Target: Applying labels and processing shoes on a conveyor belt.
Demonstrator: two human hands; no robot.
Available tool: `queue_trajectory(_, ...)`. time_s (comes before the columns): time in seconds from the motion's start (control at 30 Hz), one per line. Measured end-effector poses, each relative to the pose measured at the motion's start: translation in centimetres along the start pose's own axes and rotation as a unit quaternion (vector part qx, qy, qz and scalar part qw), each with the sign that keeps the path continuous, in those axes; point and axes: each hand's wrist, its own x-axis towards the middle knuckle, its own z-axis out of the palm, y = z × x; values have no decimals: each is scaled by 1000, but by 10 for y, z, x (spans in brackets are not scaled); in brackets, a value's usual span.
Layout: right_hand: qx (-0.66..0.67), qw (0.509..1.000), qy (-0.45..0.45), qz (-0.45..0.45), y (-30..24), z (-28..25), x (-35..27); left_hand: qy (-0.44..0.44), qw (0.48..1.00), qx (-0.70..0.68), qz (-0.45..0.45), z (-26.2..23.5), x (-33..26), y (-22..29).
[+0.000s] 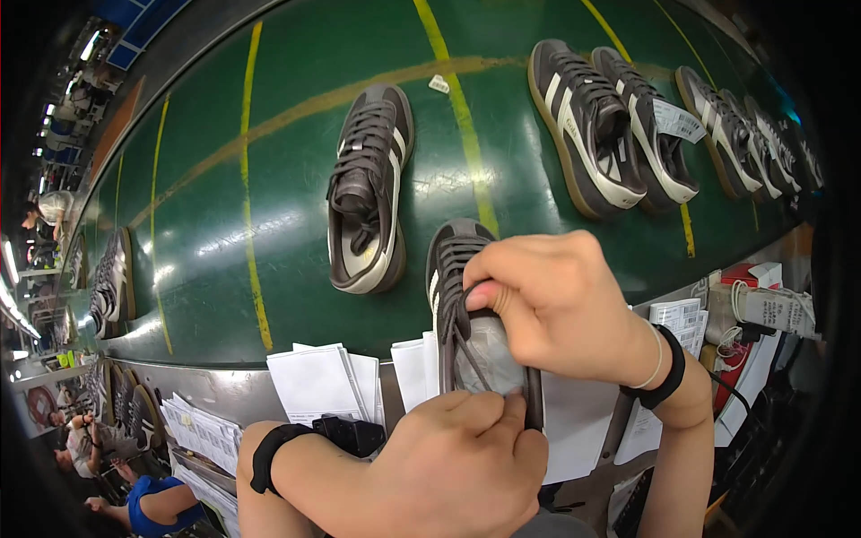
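One grey shoe [450,264] with white stripes is in the worker's hands at the near edge of the green table [309,54], toe pointing away, heel end toward the wearer. A pale, translucent sheet [489,350] shows in its opening. The right hand [560,305] is nearly closed, thumb and forefinger pinching the shoe's dark upper at the throat; whether that is tongue or lace, I cannot tell. The left hand [462,462] is curled, fingers at the rear of the opening; its fingertips are partly hidden, so I cannot tell what they grip. Each wrist bears a black band [668,368].

A matching second shoe [368,193] sits just beyond and to the left, toe away. A small label [439,83] lies near its toe. To the right stands a pair [587,130], one carrying a white tag [679,120], with more shoes [717,134] beyond. Papers [314,381] line the table's near side.
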Motion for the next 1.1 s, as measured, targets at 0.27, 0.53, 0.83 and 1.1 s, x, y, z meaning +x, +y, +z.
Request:
queue_trajectory(0.27,155,975,-35,158,23,1,10,117,993,-6,27,26,-6,-12)
queue_trajectory(0.53,70,995,-25,62,22,-17,13,133,991,-8,-4,-2,-9,-8)
queue_trajectory(0.83,-293,935,182,-83,63,-59,47,183,951,213,-126,25,-36,-168)
queue_trajectory(1.1,-176,981,45,-72,38,42,41,150,974,114,-122,3,-15,-97)
